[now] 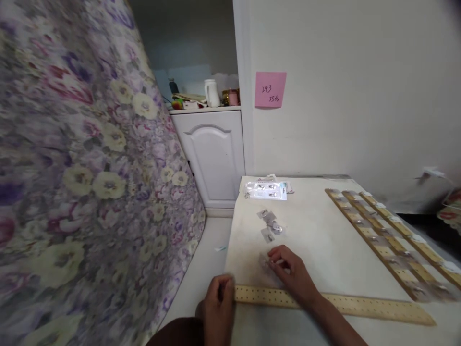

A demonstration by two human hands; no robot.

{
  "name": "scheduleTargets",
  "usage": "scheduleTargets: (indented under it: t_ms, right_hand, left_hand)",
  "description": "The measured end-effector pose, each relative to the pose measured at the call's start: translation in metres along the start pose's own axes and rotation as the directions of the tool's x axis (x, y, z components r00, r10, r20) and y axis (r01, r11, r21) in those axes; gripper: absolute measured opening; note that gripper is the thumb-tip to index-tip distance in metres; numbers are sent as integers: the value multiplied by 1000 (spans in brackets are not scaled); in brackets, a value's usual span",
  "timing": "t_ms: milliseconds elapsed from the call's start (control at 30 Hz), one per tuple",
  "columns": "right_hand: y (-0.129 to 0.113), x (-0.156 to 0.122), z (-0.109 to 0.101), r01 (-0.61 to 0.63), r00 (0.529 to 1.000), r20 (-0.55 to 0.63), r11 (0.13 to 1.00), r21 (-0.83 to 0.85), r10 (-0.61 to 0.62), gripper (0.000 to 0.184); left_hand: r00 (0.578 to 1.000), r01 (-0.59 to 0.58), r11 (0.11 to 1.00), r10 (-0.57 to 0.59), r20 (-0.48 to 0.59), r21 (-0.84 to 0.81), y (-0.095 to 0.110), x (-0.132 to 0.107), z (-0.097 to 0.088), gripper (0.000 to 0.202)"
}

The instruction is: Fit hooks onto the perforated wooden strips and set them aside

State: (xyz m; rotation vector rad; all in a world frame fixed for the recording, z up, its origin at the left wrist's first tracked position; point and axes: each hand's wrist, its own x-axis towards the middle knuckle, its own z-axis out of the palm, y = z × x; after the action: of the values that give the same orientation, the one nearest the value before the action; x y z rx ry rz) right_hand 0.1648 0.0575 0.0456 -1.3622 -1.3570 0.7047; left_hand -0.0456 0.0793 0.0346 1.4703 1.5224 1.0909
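Note:
My right hand (290, 271) pinches a small clear packet (265, 262) between thumb and fingertips, above the white table. What the packet contains is blurred. Beneath my right forearm runs a long wooden strip with rows of small holes (353, 304), along the table's near side. Its left end meets the curled fingers of my left hand (219, 298), which are closed on it; the fingertips are partly hidden. Several small clear packets with shiny metal pieces (268, 234) lie loosely together beyond my right hand.
A clear blister pack (265, 190) lies on other packaging at the table's far edge. On the right, wooden strips (383, 251) bear several small packets in rows. A floral curtain (108, 192) hangs at left, and a white cabinet (216, 163) stands behind. A pink note (270, 90) is on the wall.

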Motion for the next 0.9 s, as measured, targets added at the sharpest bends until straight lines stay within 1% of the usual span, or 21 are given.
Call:
scheduleTargets:
  t_ms: [67, 133, 200, 267, 367, 467, 533, 633, 733, 800, 900]
  right_hand:
    - [-4, 1, 13, 57, 998, 34, 998, 16, -58, 8]
    - [-5, 3, 26, 88, 995, 39, 996, 24, -88, 6]
    - [-7, 6, 38, 86, 996, 34, 996, 38, -87, 7]
    - [-9, 9, 48, 80, 995, 49, 995, 59, -83, 7]
    - [-11, 13, 58, 75, 993, 86, 993, 90, -83, 6]
    - [-9, 15, 63, 73, 988, 127, 992, 104, -86, 7]
    - [-6, 16, 65, 82, 981, 167, 991, 101, -99, 7]
    - [-3, 14, 66, 86, 971, 216, 993, 86, -103, 8]
    - [-2, 13, 66, 65, 965, 249, 995, 79, -83, 10]
    - [-3, 13, 66, 64, 962, 260, 995, 72, -81, 11]
    - [-3, 13, 68, 52, 973, 222, 996, 73, -67, 14]
  left_hand:
    - [1000, -18, 999, 19, 8, -34, 3, -3, -2, 33]
    - [996, -63, 996, 67, 55, -70, 4, -4, -5, 32]
    - [987, -118, 988, 128, 95, -101, 1, -4, -7, 32]
    - [980, -159, 981, 171, 105, -111, -3, -4, -8, 32]
    - [979, -164, 981, 175, 108, -107, -7, -2, -7, 31]
    - [984, -121, 986, 135, 120, -115, -5, -1, -7, 29]
    - [989, -95, 986, 109, 104, -134, -4, 0, -6, 29]
    - [992, -75, 986, 88, 86, -147, -5, 1, -3, 28]
    - [993, -67, 988, 80, 91, -141, -8, 1, 0, 26]
    - [993, -64, 986, 79, 89, -152, -8, 1, 2, 25]
    - [992, -64, 985, 80, 94, -159, -5, 1, 4, 26]
